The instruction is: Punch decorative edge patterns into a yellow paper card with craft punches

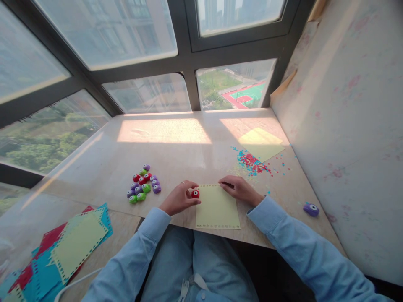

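Note:
A pale yellow sheet of paper (218,207) lies at the table's front edge, with small punched holes along its top and bottom edges. My left hand (182,196) is closed around a small red craft punch (195,194) at the sheet's upper left edge. At the upper right corner, the fingers of my right hand (237,188) pinch the paper's edge. Whether the punch's slot is over the paper cannot be made out.
Several purple, red and green punches (141,188) cluster to the left. A lone purple punch (311,209) sits far right. Red, blue and yellow paper bits (253,163) are scattered near another yellow sheet (262,142). Punched coloured sheets (78,237) pile up at lower left, beside a white cable (78,280).

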Action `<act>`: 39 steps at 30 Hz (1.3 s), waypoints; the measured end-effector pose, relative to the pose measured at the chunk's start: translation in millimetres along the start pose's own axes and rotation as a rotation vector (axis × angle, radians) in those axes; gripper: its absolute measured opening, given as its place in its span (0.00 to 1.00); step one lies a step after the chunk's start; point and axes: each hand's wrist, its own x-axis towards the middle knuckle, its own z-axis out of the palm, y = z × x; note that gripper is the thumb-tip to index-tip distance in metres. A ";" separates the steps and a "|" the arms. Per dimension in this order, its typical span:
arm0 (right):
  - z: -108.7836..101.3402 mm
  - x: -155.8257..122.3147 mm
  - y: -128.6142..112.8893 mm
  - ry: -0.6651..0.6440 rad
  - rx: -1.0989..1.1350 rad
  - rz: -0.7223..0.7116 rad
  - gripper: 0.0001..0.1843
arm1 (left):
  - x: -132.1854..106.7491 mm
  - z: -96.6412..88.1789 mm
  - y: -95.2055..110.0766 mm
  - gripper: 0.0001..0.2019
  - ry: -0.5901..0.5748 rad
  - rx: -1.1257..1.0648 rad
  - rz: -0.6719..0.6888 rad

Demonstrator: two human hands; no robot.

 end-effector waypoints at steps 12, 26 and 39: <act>-2.8 -1.0 6.3 0.018 -0.056 0.001 0.12 | -5.1 -3.6 -12.5 0.13 0.175 0.054 0.089; -4.9 -1.5 3.5 0.024 -0.078 -0.004 0.11 | -62.1 -28.2 -55.3 0.13 0.472 0.268 -0.020; -4.8 -2.1 3.1 0.021 -0.088 0.024 0.12 | -84.7 -29.1 -93.4 0.17 0.724 0.497 -0.258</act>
